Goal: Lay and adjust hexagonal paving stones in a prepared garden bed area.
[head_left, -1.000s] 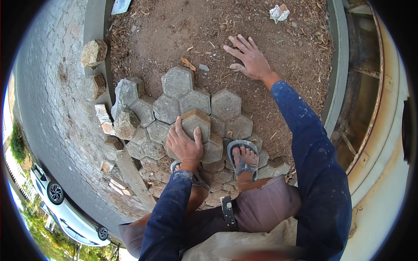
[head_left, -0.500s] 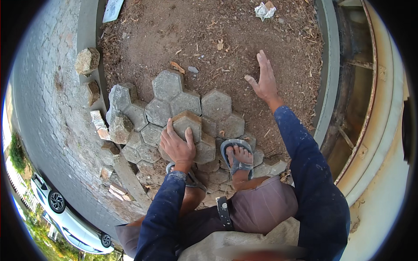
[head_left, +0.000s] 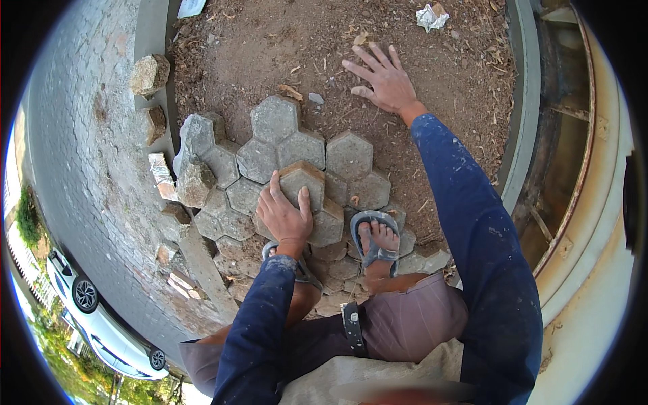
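Note:
A loose grey concrete paving block [head_left: 302, 181], made of joined hexagonal lobes, sits raised on top of the other blocks in front of my feet. My left hand [head_left: 285, 214] grips it from the left, fingers along its side and thumb over one lobe; the palm hides part of the block. Just beyond, laid blocks [head_left: 275, 119] interlock at the edge of the bare brown soil [head_left: 270, 40]. Over that soil my right hand [head_left: 383, 81] is stretched out, palm down, its fingers spread and holding nothing. Whether it touches the ground I cannot tell.
Broken concrete chunks [head_left: 150, 75] line the left kerb [head_left: 152, 40]. Crumpled paper [head_left: 432, 17] lies on the soil. My sandalled foot [head_left: 378, 239] stands on the blocks. A rusty metal frame [head_left: 584, 155] borders the right; a white car [head_left: 101, 331] is parked at lower left.
My right hand has moved left and farther out over the soil, fingers now spread wider. My left hand keeps its hold on the paving block. The whole view has shifted slightly.

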Tool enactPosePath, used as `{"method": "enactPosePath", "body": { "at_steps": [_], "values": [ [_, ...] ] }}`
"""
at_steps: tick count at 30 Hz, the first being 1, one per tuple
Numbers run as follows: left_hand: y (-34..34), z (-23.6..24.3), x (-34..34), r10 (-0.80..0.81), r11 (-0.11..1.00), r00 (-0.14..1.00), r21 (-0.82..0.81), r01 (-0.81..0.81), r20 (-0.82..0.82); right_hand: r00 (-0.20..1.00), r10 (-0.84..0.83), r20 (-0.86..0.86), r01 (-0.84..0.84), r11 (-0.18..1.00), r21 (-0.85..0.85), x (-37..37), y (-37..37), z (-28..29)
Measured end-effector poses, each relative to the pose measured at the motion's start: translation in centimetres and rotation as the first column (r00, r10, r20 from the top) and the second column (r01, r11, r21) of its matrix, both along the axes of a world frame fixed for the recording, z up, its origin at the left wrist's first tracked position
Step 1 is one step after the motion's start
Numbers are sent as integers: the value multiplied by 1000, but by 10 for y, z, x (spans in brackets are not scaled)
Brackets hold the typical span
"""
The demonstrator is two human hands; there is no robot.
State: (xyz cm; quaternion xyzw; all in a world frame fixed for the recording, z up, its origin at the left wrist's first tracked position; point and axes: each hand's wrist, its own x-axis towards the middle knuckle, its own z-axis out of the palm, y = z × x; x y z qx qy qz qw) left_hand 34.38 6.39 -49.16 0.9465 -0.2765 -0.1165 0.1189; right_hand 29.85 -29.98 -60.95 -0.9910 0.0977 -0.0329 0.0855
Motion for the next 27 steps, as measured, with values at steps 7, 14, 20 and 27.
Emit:
{"method": "enactPosePath", "body": {
  "at_steps": [7, 14, 20, 27],
  "values": [
    [-2, 0, 0, -13, 999, 1000, -47, 15, 25, 996, -85, 36, 83, 995, 63, 28, 34, 5],
    [-1, -1, 1, -6, 999, 1000, -33, 6, 12, 999, -33, -7, 33, 997, -68, 9, 39, 11],
    [0, 0, 1, -15, 1000, 1000, -18, 16, 20, 984, -64, -163, 85, 988, 128, -97, 66, 12],
    [-1, -2, -1, -15, 1000, 999, -13, 15, 31, 845, -503, -180, 494, 864, -96, -197, 43, 12]
  ]
}}
